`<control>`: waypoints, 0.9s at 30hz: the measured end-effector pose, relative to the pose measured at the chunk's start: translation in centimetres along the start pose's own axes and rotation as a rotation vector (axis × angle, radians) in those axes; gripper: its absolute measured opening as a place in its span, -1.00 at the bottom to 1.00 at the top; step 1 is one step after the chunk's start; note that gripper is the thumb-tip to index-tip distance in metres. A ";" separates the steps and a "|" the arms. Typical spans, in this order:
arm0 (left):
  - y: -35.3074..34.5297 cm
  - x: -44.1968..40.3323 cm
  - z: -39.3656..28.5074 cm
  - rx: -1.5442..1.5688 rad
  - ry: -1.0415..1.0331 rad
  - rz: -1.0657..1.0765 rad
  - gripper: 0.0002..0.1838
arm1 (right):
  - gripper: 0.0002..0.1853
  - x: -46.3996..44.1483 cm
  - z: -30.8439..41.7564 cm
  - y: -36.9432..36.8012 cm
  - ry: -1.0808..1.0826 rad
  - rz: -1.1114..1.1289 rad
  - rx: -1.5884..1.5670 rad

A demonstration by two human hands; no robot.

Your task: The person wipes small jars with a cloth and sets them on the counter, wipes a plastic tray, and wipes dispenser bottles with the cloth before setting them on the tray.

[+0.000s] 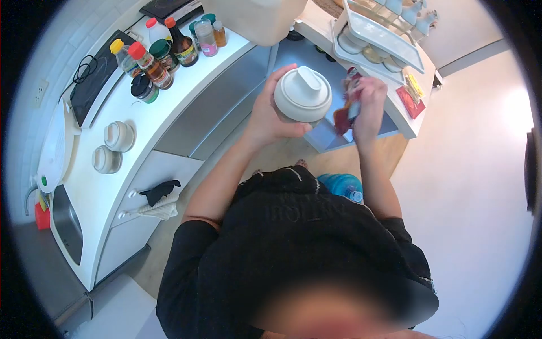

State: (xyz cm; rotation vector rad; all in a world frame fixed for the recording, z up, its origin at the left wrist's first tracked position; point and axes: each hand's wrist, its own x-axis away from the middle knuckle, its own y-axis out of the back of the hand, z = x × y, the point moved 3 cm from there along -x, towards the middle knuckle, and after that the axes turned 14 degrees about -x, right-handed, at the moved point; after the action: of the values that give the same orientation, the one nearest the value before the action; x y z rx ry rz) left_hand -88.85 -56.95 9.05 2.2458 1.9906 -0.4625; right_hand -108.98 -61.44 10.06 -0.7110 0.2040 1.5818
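My left hand (266, 116) is wrapped round a white lidded jar (303, 97), held up in front of my chest with its knobbed lid on. To the right of the jar, my right hand (370, 100) is closed on a crumpled red packet (342, 120). Motion blurs the packet, so its printing cannot be read. A gap separates the packet from the jar. Two similar lidded jars, a rear one (117, 136) and a front one (106, 160), stand on the white counter at the left.
Sauce bottles (151, 66) and spice jars (206, 38) crowd the left counter (138, 121), near a sink (68, 225). A rack with trays (384, 37) stands on the right counter, beside a flat red packet (410, 101). A blue water bottle (342, 185) is on the floor.
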 end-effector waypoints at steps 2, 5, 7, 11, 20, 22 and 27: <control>0.2 -0.2 0.5 -0.027 -0.029 0.035 0.19 | -0.72 -2.2 0.5 -0.4 -0.140 0.002 -0.040; -0.3 -0.4 0.0 -0.059 -0.058 0.117 0.25 | -0.62 -4.4 3.2 -4.1 -0.329 0.095 -0.157; -0.4 -0.2 0.0 -0.061 -0.046 0.161 0.28 | -0.58 -4.8 3.8 -6.2 -0.385 0.183 -0.233; 0.4 0.0 0.5 -0.178 -0.039 0.220 0.35 | -0.44 -4.3 2.9 -8.9 -0.439 0.850 -0.176; 0.5 -0.2 1.0 0.263 -0.022 -0.054 0.40 | -0.44 -0.5 -2.7 -8.0 -0.805 -0.151 -0.604; 0.7 -0.5 1.2 0.247 -0.053 -0.081 0.33 | -0.45 0.3 -2.9 -8.3 -0.708 -0.254 -0.566; 1.1 -1.2 1.6 0.107 -0.030 -0.174 0.07 | -0.49 1.9 -1.4 -9.1 0.194 0.124 0.186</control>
State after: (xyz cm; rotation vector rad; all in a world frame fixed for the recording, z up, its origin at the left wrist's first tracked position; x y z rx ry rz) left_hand -88.17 -58.64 7.76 2.1190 2.2057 -0.6300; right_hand -99.89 -59.19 10.42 -0.7166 0.5401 1.5866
